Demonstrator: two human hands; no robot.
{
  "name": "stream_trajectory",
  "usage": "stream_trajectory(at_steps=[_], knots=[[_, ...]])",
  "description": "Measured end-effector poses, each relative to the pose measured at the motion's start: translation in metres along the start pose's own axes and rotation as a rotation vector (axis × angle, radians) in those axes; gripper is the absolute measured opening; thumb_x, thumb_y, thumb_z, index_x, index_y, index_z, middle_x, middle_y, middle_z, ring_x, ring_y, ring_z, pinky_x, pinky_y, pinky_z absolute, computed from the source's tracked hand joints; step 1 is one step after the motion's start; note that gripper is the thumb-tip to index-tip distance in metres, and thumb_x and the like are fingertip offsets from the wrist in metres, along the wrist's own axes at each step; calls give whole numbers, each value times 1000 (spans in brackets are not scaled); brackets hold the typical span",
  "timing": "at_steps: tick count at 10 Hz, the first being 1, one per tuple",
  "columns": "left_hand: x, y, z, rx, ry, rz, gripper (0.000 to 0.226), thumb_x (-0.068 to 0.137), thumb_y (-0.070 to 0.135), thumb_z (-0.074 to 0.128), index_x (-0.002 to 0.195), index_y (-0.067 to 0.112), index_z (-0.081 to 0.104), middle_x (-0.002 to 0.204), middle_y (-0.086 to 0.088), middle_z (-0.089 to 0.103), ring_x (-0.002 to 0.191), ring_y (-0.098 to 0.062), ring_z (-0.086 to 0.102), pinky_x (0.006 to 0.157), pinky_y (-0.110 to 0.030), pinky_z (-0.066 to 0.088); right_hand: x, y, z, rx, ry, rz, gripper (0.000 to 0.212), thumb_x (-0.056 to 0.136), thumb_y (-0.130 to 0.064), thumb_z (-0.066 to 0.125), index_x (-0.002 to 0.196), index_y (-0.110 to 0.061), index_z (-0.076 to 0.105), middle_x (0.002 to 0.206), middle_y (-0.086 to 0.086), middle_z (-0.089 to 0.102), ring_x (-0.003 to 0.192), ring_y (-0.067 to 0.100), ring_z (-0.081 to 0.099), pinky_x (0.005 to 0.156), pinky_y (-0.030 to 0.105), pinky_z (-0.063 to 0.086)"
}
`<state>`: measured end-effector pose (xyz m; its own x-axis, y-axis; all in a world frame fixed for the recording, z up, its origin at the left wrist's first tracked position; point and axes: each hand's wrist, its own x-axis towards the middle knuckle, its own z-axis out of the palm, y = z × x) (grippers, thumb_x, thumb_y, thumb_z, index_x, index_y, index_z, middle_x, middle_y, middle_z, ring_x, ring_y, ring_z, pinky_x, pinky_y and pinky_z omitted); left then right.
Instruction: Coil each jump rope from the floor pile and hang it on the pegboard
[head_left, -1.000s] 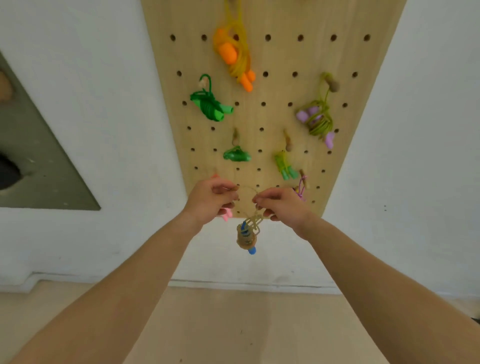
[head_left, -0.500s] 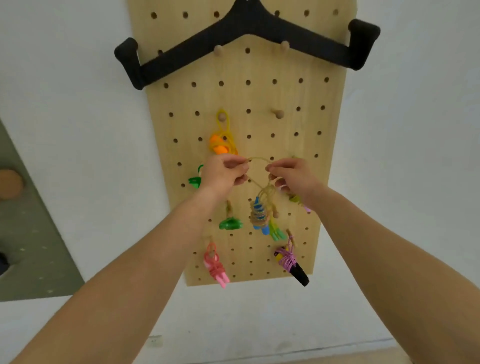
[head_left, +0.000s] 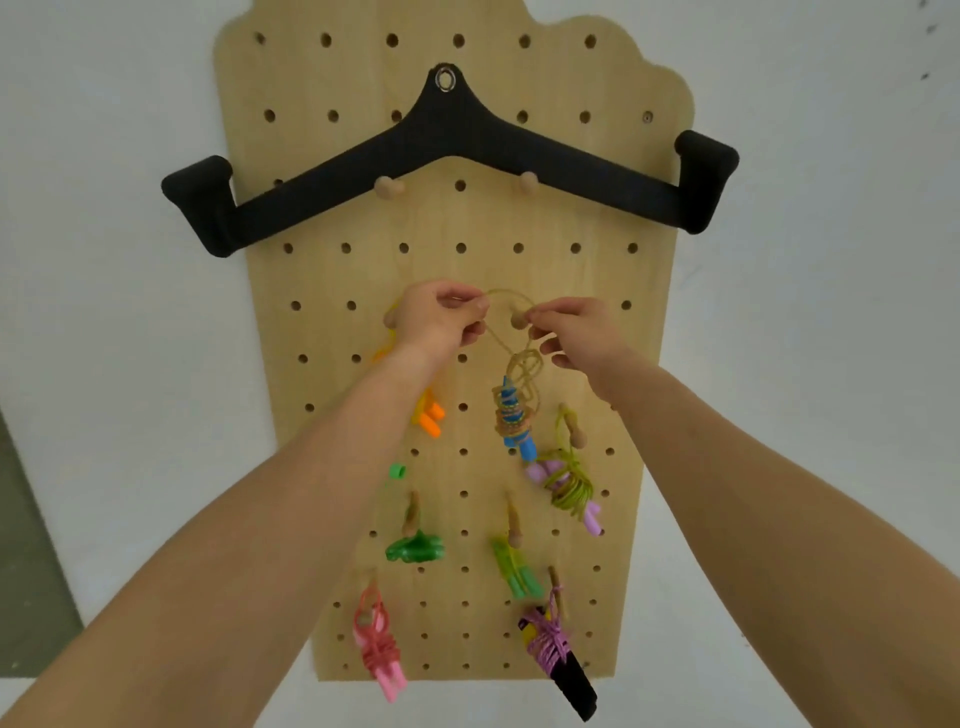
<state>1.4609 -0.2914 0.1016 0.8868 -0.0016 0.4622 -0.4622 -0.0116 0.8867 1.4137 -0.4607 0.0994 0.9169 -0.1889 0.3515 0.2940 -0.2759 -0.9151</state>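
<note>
A coiled tan jump rope with blue handles (head_left: 514, 415) hangs in front of the wooden pegboard (head_left: 613, 364). Its top loop arches over a wooden peg (head_left: 517, 320) in the board's middle. My left hand (head_left: 441, 322) pinches the left side of that loop. My right hand (head_left: 569, 327) pinches the right side, just beside the peg. Whether the loop rests on the peg I cannot tell.
A black V-shaped pull bar (head_left: 452, 156) rests on two pegs near the top. Other coiled ropes hang on the board: orange (head_left: 428, 418), purple-handled green (head_left: 569, 488), green (head_left: 415, 548), light green (head_left: 514, 569), pink (head_left: 379, 649), purple on black handles (head_left: 558, 654). White wall surrounds it.
Both hands have carried the tan rope up from the board's lower rows to the middle peg, spreading its loop. The view has tilted upward, showing the whole board.
</note>
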Motion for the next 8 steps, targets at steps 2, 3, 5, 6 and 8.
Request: stream_trajectory(at_steps=[2, 3, 5, 6, 8], knots=[[38, -25, 26, 100, 22, -16, 10, 89, 6, 73, 98, 6, 69, 80, -8, 71, 59, -16, 66, 55, -25, 56, 44, 27, -8, 20, 28, 54, 6, 92, -20, 64, 89, -17, 69, 79, 0, 66, 65, 14, 55, 60, 25, 44], [52, -36, 35, 135, 42, -27, 7, 88, 8, 74, 89, 13, 69, 80, -8, 71, 60, -17, 66, 53, -24, 52, 62, 40, -6, 23, 16, 78, 8, 92, -19, 63, 92, -15, 69, 78, 0, 66, 65, 14, 55, 60, 26, 44], [60, -56, 47, 248, 53, -27, 13, 87, 12, 77, 81, 19, 67, 74, -4, 69, 54, -14, 62, 48, -22, 49, 75, 62, 4, -23, -47, 110, 11, 92, -19, 62, 98, -14, 70, 83, 3, 66, 61, 14, 55, 57, 26, 45], [59, -63, 49, 253, 43, -20, 15, 86, 14, 77, 81, 21, 65, 77, -5, 69, 62, -20, 66, 64, -35, 60, 77, 66, 7, -29, -63, 94, 7, 93, -19, 60, 93, -19, 68, 87, 4, 66, 63, 14, 56, 61, 28, 48], [42, -60, 32, 524, -6, 46, 13, 92, 30, 66, 98, 19, 69, 94, -4, 71, 95, -26, 69, 90, -42, 55, 65, 64, -1, -280, 21, 52, 38, 90, -20, 58, 128, -15, 62, 122, 5, 65, 109, 25, 63, 95, 41, 54]])
